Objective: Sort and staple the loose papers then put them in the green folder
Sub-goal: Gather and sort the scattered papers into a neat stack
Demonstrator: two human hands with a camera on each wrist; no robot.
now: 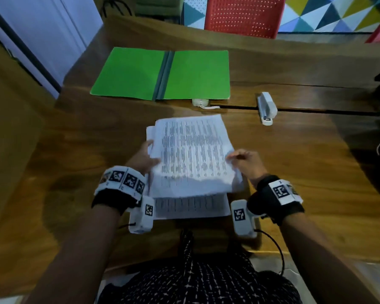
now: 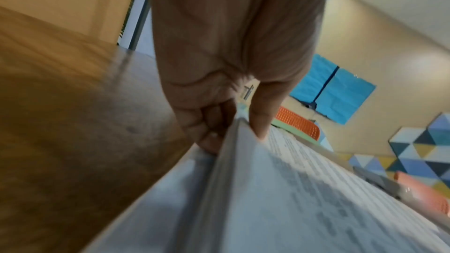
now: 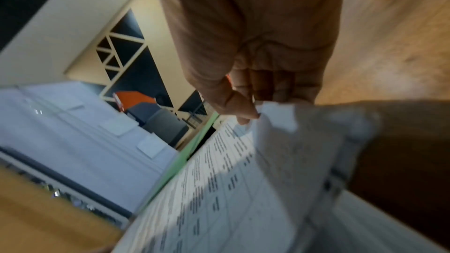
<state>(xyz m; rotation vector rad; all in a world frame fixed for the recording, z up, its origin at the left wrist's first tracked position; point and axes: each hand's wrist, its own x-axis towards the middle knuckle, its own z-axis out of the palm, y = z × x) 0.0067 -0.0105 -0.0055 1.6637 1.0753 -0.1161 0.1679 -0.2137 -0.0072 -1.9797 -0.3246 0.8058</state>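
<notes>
Both hands are on the stack of papers point(image 1: 191, 154) in the middle of the wooden worktop point(image 1: 294, 172), lifted clear of it at a slant. The left hand point(image 1: 144, 160) pinches the stack's left edge, thumb on top and fingers curled beneath, as the left wrist view shows plainly. The right hand point(image 1: 246, 163) pinches the right edge, thumb point(image 3: 233, 107) pressed on the top sheet with the other fingers tucked under. The top sheet carries rows and columns of dark printed text, too blurred to read; not a word comes through. The stack's long axis runs away from the person, its far short edge pointing toward the green folder point(image 1: 160, 73). The sheets are not squared up, with edges peeking out at the left and at the near right corner. Under the lifted stack, one more printed sheet point(image 1: 191, 208) lies flat at the worktop's near edge. The green folder lies open and flat at the far side, spine running away from the person. A white stapler point(image 1: 266, 108) sits to the folder's right, well apart from the papers, its long axis also running front to back. No label shows on it.
</notes>
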